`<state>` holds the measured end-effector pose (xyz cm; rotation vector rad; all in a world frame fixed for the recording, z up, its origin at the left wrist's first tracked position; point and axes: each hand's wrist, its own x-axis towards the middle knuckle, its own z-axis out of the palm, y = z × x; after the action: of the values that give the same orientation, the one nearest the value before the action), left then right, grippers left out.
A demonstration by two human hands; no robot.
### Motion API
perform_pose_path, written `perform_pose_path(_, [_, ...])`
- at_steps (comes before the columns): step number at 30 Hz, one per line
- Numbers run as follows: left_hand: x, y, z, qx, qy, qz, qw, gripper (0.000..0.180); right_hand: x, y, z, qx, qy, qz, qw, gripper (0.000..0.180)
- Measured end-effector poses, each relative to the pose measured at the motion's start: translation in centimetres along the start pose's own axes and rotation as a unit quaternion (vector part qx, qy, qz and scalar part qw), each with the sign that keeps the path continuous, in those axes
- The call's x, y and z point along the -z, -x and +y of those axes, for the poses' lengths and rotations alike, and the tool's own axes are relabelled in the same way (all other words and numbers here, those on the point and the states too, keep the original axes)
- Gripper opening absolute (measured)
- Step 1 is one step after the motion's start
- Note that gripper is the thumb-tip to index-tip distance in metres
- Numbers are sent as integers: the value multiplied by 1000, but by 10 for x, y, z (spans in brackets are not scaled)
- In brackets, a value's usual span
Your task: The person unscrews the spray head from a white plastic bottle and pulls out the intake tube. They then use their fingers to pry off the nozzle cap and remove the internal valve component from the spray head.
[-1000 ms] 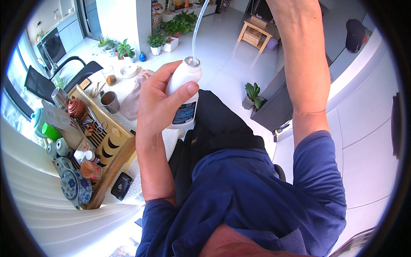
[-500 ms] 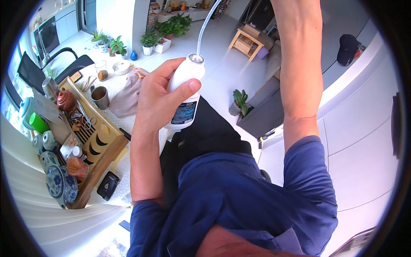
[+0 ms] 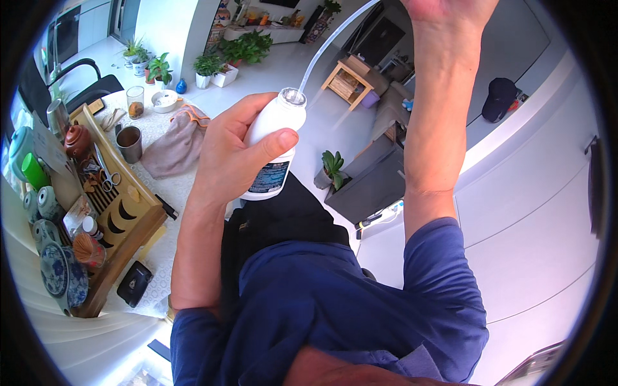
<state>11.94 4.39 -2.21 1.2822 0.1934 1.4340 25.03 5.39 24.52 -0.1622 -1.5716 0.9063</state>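
Note:
My left hand [image 3: 241, 145] is wrapped around a white plastic bottle [image 3: 280, 120], fingers behind and thumb across the front. The bottle has a dark blue label [image 3: 270, 177] low down and stands a little tilted, with its mouth uncapped. A clear bendy tube [image 3: 326, 48] meets the right side of the mouth; whether its end is inside or only at the rim I cannot tell. From there it arcs up and right, out of the picture. My right hand [image 3: 447, 11] is raised at the top edge. Only its wrist and palm heel show; the fingers are cut off.
On the left, a lace-covered table [image 3: 170, 193] bears a wooden tea tray [image 3: 138, 241] with scissors [image 3: 106, 174], a clay teapot [image 3: 77, 141] and jars. A metal mug [image 3: 129, 144] and a cloth [image 3: 174, 149] lie beside it. A dark cabinet [image 3: 367, 186] stands ahead right.
The view has shifted right, so the room slides left. The tube now bends more to the right and sits at the mouth's right side. More of my right palm shows.

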Motion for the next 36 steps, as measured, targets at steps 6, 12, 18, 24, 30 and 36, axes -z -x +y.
perform_pose_path(6, [6,0,-3,-13,-22,-10,1000,50,4,-5,-5,-8,-20,-27,999,35])
perform_pose_path(12, [6,-1,-3,-16,-42,-19,999,49,-7,1,1,14,-28,59,998,37])
perform_pose_path(18, [9,0,0,-19,-54,-19,998,50,4,-4,-2,-8,-12,-11,1000,36])
perform_pose_path(24, [10,1,1,-27,-35,-20,999,50,-2,0,1,23,19,49,998,35])
perform_pose_path(30, [11,1,2,-38,-28,-25,999,53,-7,4,5,42,15,78,996,32])
perform_pose_path(36, [10,0,1,-44,-21,-30,998,55,10,-1,-1,-20,-3,-48,999,32])
